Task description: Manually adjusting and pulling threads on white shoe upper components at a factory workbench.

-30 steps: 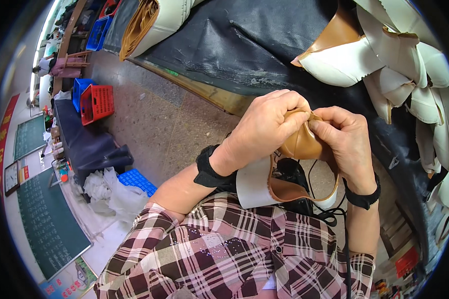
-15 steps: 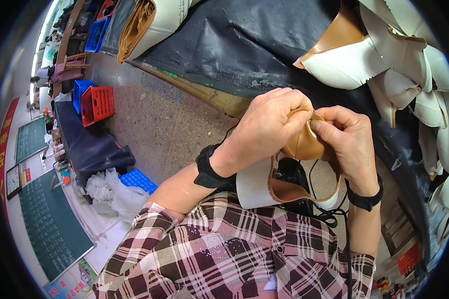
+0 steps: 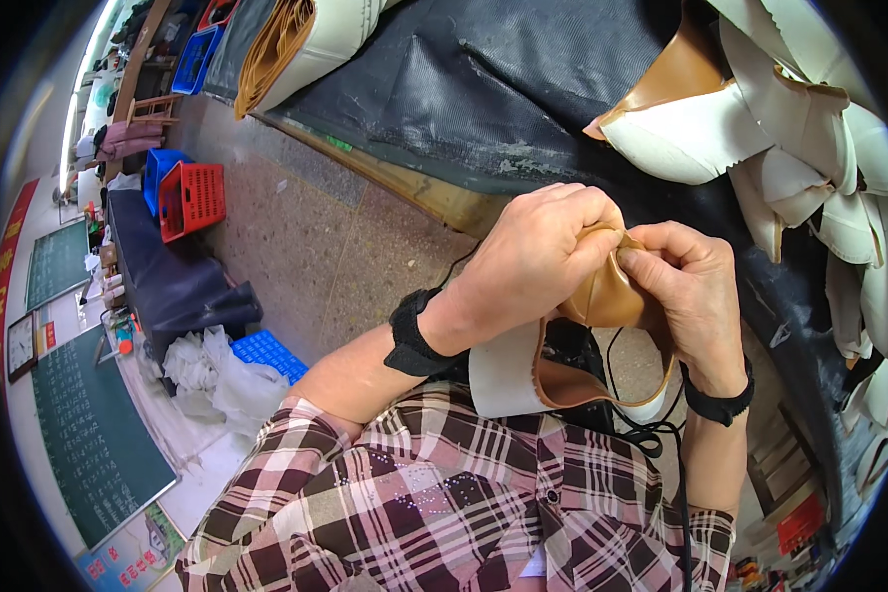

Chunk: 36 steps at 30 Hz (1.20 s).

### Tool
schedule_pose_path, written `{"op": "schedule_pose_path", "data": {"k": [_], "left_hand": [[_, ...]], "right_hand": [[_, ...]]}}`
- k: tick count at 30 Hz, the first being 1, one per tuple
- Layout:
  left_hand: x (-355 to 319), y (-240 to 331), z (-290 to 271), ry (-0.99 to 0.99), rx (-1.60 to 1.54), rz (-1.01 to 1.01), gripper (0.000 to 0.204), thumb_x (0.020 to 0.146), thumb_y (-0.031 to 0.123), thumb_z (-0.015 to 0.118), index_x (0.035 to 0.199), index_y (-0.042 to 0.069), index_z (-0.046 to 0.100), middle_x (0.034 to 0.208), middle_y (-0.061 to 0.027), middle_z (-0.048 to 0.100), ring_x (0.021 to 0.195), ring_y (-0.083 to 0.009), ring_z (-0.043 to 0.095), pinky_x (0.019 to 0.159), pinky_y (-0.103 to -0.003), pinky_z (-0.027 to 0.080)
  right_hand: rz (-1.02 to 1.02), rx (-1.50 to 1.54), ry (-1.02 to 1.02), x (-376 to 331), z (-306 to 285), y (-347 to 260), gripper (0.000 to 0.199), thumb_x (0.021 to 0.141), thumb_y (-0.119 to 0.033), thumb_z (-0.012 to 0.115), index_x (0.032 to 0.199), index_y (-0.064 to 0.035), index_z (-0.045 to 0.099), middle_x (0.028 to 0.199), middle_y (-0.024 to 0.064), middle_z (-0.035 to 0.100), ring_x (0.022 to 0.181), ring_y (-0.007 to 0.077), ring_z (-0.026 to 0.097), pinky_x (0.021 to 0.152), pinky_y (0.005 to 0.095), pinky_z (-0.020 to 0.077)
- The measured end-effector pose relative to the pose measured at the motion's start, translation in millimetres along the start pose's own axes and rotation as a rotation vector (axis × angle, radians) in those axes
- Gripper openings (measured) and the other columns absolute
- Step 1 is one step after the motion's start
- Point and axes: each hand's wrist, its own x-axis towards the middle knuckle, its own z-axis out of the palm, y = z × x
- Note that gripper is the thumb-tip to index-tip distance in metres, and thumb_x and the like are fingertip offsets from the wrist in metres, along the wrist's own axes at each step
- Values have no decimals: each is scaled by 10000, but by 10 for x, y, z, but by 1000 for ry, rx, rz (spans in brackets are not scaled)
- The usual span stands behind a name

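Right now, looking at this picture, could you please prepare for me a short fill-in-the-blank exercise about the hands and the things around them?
1. The left hand and the right hand pinch one piece, brown inside and ____ outside.
2. The left wristband and right wristband are both coloured ____.
3. Next to the red basket is another basket coloured ____.

Missing words: white; black; blue.

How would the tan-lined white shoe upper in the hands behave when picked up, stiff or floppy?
Likely pliable: the shoe upper gathers where the left hand and right hand pinch it. Probably light, since its edge looks thin. Its band stands in an open curve, so it may hold some shape rather than collapse.
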Motion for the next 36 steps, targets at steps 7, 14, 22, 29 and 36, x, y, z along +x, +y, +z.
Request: {"op": "schedule_pose_path", "data": {"k": [7, 14, 22, 29, 36], "left_hand": [[6, 35, 31, 2, -5, -13, 72, 815, 64, 586, 836, -4, 599, 773, -100, 605, 718, -212, 596, 671, -296, 474], [-24, 111, 58, 68, 109, 126, 64, 789, 62, 609, 838, 24, 595, 771, -94, 599, 722, -244, 595, 667, -310, 478], [-44, 493, -133, -26, -151, -208, 185, 777, 17, 662, 945, 21, 585, 731, -41, 607, 664, -133, 606, 605, -257, 481], [-83, 253, -62, 5, -106, 40, 164, 786, 60, 662, 945, 22, 645, 799, -58, 643, 739, -163, 624, 673, -259, 488], [-107, 245, -48, 6, -52, 69, 110, 791, 67, 655, 894, 33, 663, 808, -57, 659, 738, -176, 625, 682, -268, 486]], "right_hand": [[39, 16, -5, -25, -38, -13, 117, 807, -66, 650, 868, 29, 679, 611, -26, 575, 512, 11, 472, 440, 181, 364], [-154, -144, 73, -129, -32, -85, 99, 802, -53, 641, 842, 35, 662, 635, 20, 613, 558, 54, 546, 490, 198, 422], [-430, -277, 94, -257, -74, -222, 49, 778, 7, 638, 815, 38, 646, 643, 49, 616, 550, 75, 561, 513, 216, 434], [-363, -199, 43, -255, -93, -185, 55, 782, -5, 649, 819, 35, 653, 638, 47, 622, 568, 72, 565, 532, 211, 439], [-386, -244, -11, -238, -108, -180, 47, 787, -13, 638, 804, 29, 651, 631, 42, 616, 560, 73, 558, 523, 213, 435]]}}
